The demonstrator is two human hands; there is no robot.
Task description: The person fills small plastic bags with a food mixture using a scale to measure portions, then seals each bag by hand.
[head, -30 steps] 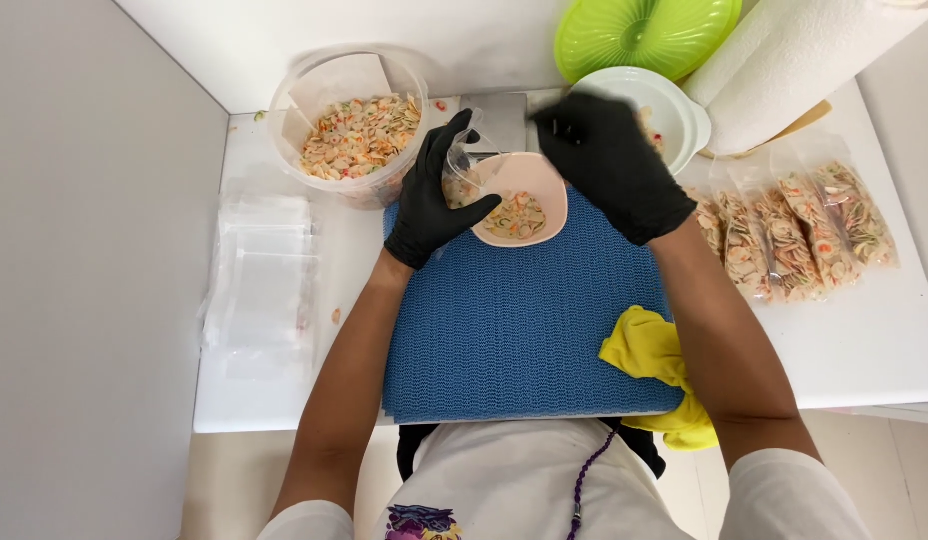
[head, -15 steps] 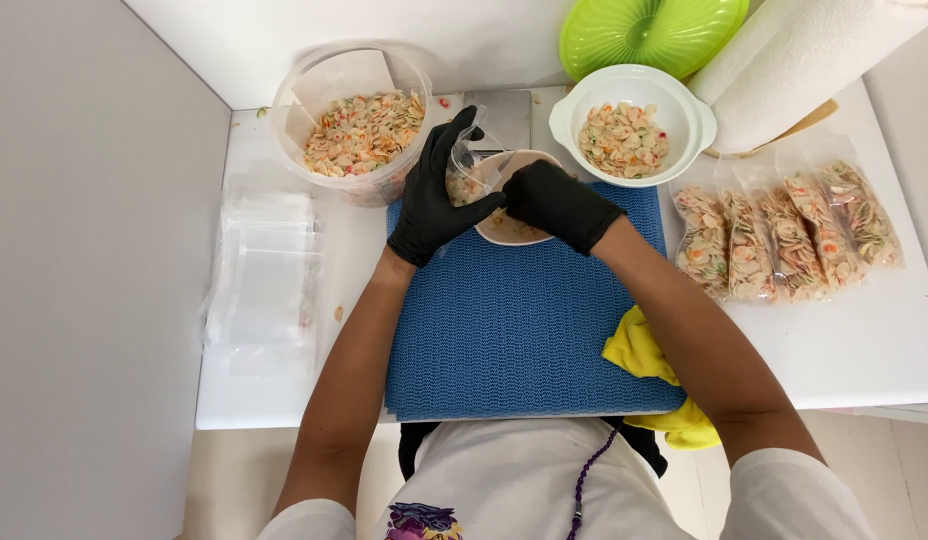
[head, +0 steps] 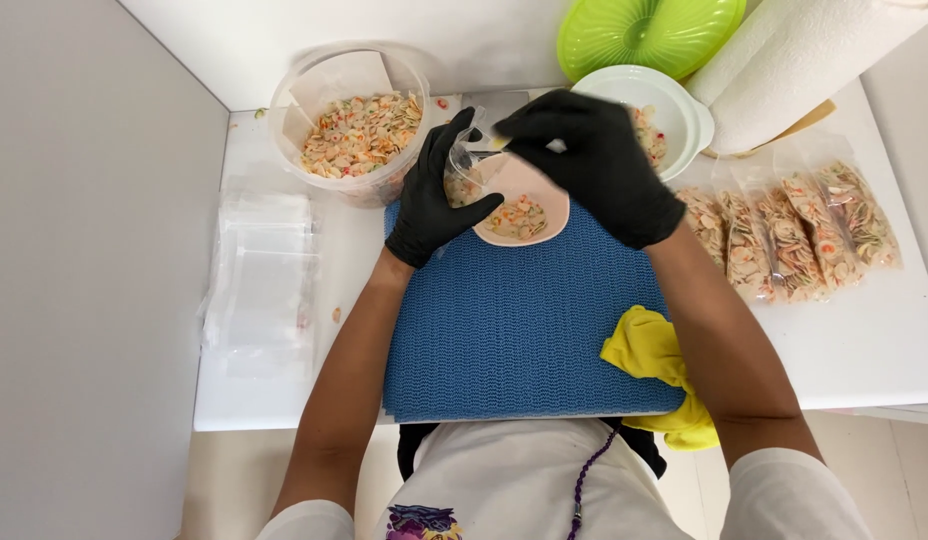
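There is one view, from a camera on the person's head, looking almost straight down at the white bench (head: 864, 350) from close above. The person's torso fills the 6 o'clock edge, and both forearms run up toward the centre. The far wall lies at 12 o'clock and a grey panel (head: 84, 300) closes the 9 o'clock side. The blue mat (head: 514, 330) sits mid-frame. No second view shares the scene.
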